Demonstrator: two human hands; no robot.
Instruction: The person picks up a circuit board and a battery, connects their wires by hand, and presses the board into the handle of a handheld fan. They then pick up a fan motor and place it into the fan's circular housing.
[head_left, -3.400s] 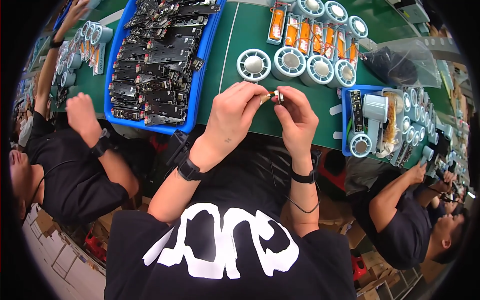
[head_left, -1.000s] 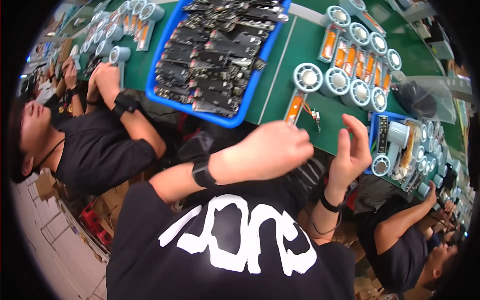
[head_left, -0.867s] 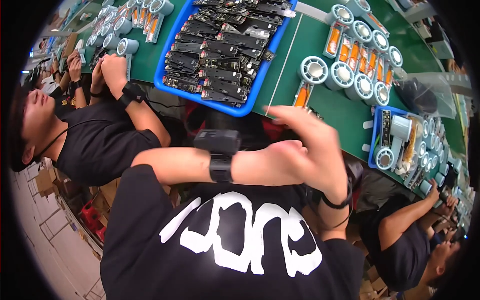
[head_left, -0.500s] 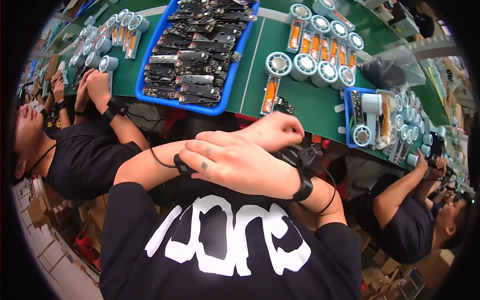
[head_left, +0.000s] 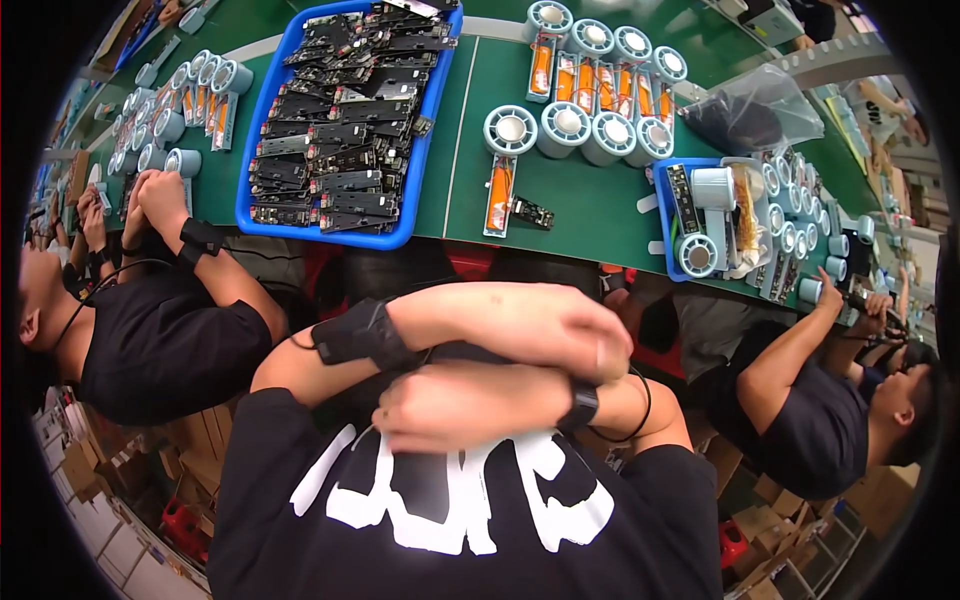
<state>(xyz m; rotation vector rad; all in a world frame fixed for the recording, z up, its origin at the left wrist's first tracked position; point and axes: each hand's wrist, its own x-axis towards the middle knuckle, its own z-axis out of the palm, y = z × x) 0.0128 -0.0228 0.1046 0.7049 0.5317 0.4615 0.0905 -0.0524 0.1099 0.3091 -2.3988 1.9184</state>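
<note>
My forearms cross in front of my chest. My left hand (head_left: 575, 332) reaches over to the right above my right wrist, its bent fingers smeared by motion, with no object visible in it. Below it, my right hand (head_left: 430, 408) lies to the left against my shirt, with its fingers curled in; whatever they hold, if anything, is hidden. A black band (head_left: 365, 337) wraps my left wrist, and a black strap (head_left: 582, 402) my right. On the bench beyond are a blue-grey handheld fan body (head_left: 498, 185) with an orange cell and a small circuit board (head_left: 532, 212).
A blue tray (head_left: 243, 190) of black circuit-board parts stands on the green bench (head_left: 590, 235). Rows of fan bodies (head_left: 612, 132) stand to its right. A smaller blue bin (head_left: 668, 240) holds mixed parts. Co-workers sit at left (head_left: 165, 340) and right (head_left: 790, 420).
My right hand has slid down off my left wrist toward my chest and curled. My left hand has come lower and nearer, now over my right wrist. The bench has shifted left in view.
</note>
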